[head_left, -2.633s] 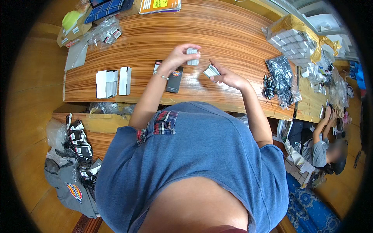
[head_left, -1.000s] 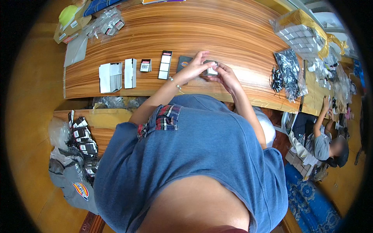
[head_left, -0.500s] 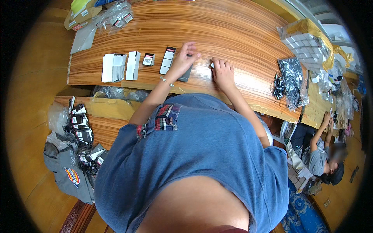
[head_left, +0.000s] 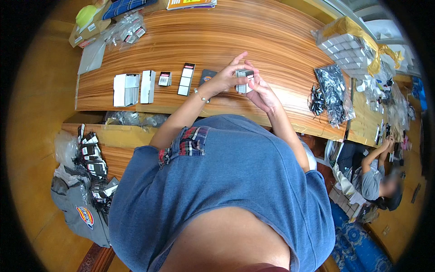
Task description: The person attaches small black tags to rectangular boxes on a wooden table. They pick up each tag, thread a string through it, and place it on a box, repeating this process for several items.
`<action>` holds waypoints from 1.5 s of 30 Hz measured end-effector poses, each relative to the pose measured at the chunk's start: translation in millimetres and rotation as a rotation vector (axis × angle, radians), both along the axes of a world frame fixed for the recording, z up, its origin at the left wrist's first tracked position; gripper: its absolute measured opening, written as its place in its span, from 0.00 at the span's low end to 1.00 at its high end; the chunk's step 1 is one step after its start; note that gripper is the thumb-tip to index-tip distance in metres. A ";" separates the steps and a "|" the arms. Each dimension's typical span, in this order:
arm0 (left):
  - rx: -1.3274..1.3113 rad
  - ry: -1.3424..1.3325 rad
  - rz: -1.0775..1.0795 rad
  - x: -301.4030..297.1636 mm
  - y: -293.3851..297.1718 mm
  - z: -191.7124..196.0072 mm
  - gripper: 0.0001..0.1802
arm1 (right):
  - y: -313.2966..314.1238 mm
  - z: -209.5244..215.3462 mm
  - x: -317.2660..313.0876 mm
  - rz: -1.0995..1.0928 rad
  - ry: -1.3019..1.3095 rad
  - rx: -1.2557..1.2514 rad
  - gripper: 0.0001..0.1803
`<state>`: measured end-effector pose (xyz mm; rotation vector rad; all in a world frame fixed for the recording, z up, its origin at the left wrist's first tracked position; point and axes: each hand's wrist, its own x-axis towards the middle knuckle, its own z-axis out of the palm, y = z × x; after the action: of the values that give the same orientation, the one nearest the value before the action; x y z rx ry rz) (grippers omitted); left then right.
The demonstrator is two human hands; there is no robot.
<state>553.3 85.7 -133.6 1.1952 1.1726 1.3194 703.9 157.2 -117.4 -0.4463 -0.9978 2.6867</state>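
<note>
Above the table, both hands meet around a small stack of tags (head_left: 243,76) with grey edges and a pale face. My left hand (head_left: 224,78), wearing a beaded bracelet, has its thumb against the stack, with its index finger stretched out beyond. On the other side, the fingers of my right hand (head_left: 263,94) close on the same stack. Left of my hands lie a dark hang tag (head_left: 207,76), partly covered by my left hand, a long black tag with white panels (head_left: 185,80), and a small pile of barcode labels (head_left: 165,79).
Two white card stacks (head_left: 147,87) (head_left: 126,89) stand farther left. Plastic-wrapped dark goods (head_left: 334,93) and black cords (head_left: 316,100) lie at right, near a taped block of small boxes (head_left: 346,50). Tags hang over a lower shelf at left. A co-worker (head_left: 374,179) sits at far right.
My right hand has lifted the small stack of tags off the table and turned palm-inward. My left hand has moved right from over the dark hang tag to meet it.
</note>
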 end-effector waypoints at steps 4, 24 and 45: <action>-0.105 -0.309 -0.093 2.8 8.5 0.0 0.40 | 2.9 -12.4 6.3 0.015 0.074 -0.062 0.42; -0.422 -0.924 -0.041 2.5 3.4 -33.7 0.25 | 16.6 -27.1 -0.3 -0.277 -0.387 1.256 0.23; -0.621 -1.279 -0.208 16.3 -28.8 -23.0 0.39 | -15.9 -19.3 18.8 -0.058 -0.164 1.416 0.26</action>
<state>569.6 56.8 -156.6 -0.0842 0.3945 1.0835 722.7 141.3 -136.7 -0.3259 -2.4197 1.2906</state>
